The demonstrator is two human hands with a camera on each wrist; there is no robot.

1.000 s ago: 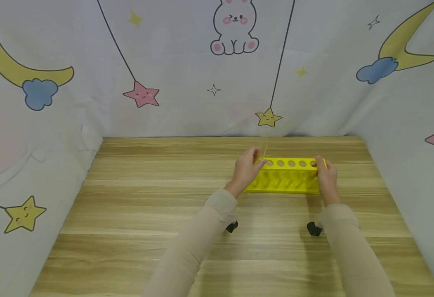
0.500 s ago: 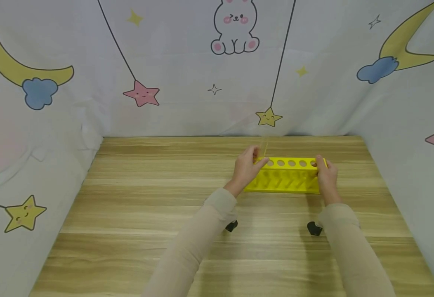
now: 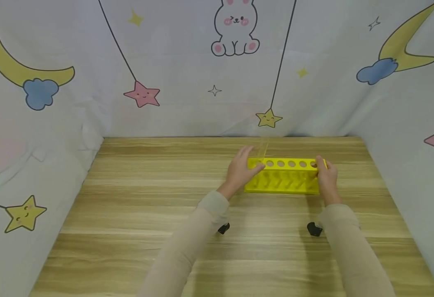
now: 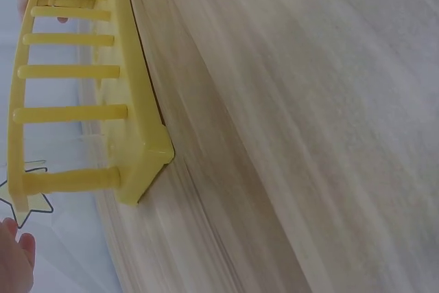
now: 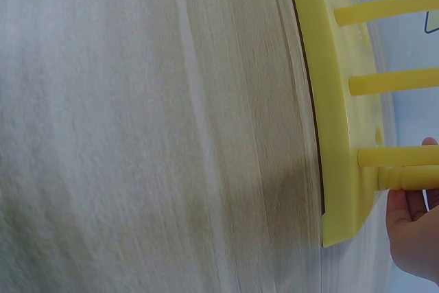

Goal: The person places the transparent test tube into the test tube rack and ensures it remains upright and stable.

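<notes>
A yellow test tube rack with a row of round holes stands upright on the wooden table. From its left end a clear test tube sticks up, leaning slightly. My left hand is beside that end, fingers spread and thumb over the rack's front edge, apart from the tube. In the left wrist view this hand shows only at the lower left corner. My right hand grips the rack's right end, thumb on top. The right wrist view shows its fingers at the end post of the rack.
The wooden table stretches to a white cloth backdrop printed with stars, moons and a rabbit, which also hangs at both sides. Small black pieces show below the sleeve cuffs.
My left hand has let go of the clear test tube, spread its fingers and moved a little left. The tube stays in the rack. My right hand keeps its hold.
</notes>
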